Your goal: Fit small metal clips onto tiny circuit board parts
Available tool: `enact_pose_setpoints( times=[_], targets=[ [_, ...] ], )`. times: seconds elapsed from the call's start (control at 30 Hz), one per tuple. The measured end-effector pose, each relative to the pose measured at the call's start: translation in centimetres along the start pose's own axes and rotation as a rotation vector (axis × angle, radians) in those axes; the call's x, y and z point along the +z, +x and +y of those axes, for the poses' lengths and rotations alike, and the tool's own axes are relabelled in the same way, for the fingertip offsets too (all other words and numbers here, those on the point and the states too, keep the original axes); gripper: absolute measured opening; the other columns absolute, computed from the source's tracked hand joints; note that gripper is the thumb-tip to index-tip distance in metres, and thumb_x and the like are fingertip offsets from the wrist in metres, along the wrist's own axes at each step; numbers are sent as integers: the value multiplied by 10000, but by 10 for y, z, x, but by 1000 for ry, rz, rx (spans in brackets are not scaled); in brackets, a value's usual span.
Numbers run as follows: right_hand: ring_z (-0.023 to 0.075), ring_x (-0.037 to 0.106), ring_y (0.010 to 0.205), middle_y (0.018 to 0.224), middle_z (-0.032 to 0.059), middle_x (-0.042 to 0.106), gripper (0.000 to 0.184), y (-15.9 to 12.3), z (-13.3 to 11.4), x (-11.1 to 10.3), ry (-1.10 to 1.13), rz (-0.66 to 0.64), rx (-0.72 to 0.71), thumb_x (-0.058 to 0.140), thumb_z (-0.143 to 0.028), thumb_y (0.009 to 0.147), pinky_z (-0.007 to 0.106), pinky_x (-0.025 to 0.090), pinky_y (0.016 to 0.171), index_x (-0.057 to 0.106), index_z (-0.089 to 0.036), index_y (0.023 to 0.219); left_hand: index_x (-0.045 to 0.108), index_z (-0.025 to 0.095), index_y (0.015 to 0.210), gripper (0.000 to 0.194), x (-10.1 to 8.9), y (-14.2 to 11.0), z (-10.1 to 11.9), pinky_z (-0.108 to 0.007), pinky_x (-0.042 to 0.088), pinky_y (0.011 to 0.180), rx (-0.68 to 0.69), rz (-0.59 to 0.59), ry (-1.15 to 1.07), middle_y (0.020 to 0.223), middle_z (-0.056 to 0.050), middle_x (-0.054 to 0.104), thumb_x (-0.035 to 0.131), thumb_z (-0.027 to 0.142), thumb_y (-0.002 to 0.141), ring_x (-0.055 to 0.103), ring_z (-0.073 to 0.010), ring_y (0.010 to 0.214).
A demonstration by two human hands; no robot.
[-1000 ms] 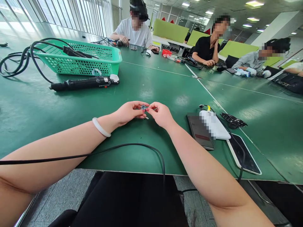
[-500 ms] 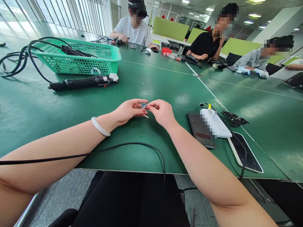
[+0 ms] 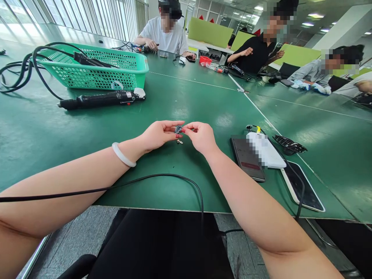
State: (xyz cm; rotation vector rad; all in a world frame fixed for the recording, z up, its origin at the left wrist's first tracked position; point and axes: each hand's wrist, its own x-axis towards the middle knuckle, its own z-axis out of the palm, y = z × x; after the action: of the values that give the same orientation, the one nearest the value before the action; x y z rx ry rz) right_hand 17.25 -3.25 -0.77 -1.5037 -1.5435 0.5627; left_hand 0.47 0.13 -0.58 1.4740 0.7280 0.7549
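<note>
A small dark part with silvery spots, perhaps a tiny circuit board [image 3: 178, 129], is held just above the green table [image 3: 151, 186]. My left hand [image 3: 158, 135] pinches it between thumb and fingers. From the other side, my right hand [image 3: 200, 135] grips its right edge with thumb and forefinger pressed together. Just below the fingertips lie tiny metallic pieces [image 3: 179, 142], too small to name. The fingers partly hide the part's edges.
A green mesh basket [image 3: 99, 71] holds black cables at the back left, with a black electric screwdriver [image 3: 101, 100] before it. Phones [image 3: 305, 188], a white device [image 3: 266, 149] and a black hair clip [image 3: 289, 144] lie right. A black cable [image 3: 162, 175] crosses the front. Several people sit opposite.
The small part has turned a little between my fingers, and its face shows more. My hands stay nearly in place. Across the table, the person in black has lowered a raised hand.
</note>
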Motion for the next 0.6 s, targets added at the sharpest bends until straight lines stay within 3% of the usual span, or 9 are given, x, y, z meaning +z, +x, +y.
enact_pose_setpoints(
  times=[0.6],
  targets=[
    [111, 482, 598, 732, 2, 630, 142, -5, -4, 2, -19, -23, -80, 566, -315, 770, 272, 401, 618, 632, -192, 746, 616, 126, 1088, 366, 0, 1, 2, -380, 517, 875, 25, 37, 101, 914, -83, 706, 675, 180, 731, 665, -157, 820]
  ],
)
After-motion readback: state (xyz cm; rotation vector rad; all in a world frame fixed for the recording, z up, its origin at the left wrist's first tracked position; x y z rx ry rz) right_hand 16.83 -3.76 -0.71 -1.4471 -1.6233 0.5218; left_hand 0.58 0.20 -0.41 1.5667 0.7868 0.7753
